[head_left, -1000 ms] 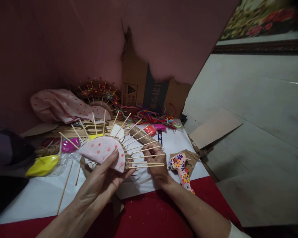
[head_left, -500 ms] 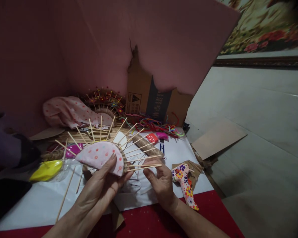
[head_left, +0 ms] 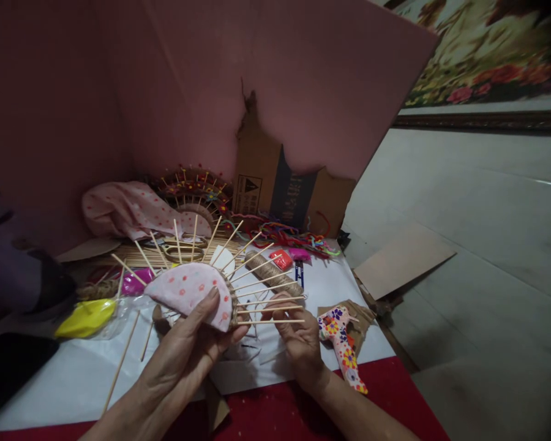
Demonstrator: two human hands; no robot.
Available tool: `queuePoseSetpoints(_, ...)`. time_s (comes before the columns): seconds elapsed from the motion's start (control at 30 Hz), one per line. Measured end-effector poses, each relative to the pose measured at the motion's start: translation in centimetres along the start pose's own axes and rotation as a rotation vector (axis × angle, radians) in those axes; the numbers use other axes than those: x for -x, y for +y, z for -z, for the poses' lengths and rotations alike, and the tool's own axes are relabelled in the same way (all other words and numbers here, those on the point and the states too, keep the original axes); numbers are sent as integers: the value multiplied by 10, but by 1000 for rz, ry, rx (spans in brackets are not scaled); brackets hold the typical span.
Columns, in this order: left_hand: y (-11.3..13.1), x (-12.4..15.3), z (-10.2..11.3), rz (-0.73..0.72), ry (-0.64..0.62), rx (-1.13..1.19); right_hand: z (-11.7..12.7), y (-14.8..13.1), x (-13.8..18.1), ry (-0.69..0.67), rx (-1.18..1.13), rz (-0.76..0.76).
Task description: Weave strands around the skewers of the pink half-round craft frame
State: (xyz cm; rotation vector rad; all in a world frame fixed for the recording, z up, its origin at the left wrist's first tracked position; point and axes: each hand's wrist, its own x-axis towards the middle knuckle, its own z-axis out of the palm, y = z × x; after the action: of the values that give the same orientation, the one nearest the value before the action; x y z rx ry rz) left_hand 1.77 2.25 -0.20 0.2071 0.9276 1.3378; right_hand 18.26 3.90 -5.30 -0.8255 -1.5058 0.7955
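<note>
A half-round piece covered in pale fabric with red paw prints [head_left: 183, 288] is gripped by my left hand [head_left: 190, 349], thumb on its face and fingers beneath. Thin wooden sticks [head_left: 257, 269] fan out from its curved edge, with twine around their bases. My right hand [head_left: 298, 343] is closed at the lowest sticks on the right, its fingertips partly behind them. Whatever lies between those fingertips is too small to make out. Just beyond the sticks lies a roll of brown twine [head_left: 275, 274]. Near my right wrist rests a flower-patterned glue gun [head_left: 342, 340] on cardboard.
Blue thread snips [head_left: 299, 274], a red packet [head_left: 281, 260] and coloured pipe cleaners [head_left: 294, 236] lie behind. Gold-handled scissors [head_left: 179, 250] rest on a bundle of sticks. A yellow packet [head_left: 85, 317] sits left. Torn cardboard [head_left: 257, 153] leans against the pink panel [head_left: 303, 79].
The half-round piece and its sticks have shifted slightly right and down in view, with my left hand holding on. My right fingers have moved a little among the lowest sticks.
</note>
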Motion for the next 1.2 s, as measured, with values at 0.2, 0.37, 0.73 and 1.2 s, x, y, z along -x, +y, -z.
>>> queuePoseSetpoints(0.2, 1, 5, -4, 4, -10, -5, -2, -1, -1, 33, 6, -121)
queuePoseSetpoints(0.37, 0, 6, -4, 9, -32, -35, -1, -6, -4, 68, 64, -88)
queuePoseSetpoints(0.73, -6, -2, -2, 52, 40, 50, -6, -1, -2, -14, 29, 41)
queuePoseSetpoints(1.2, -7, -1, -3, 41, 30, -6, -13, -4, 1, 51, -80, -220)
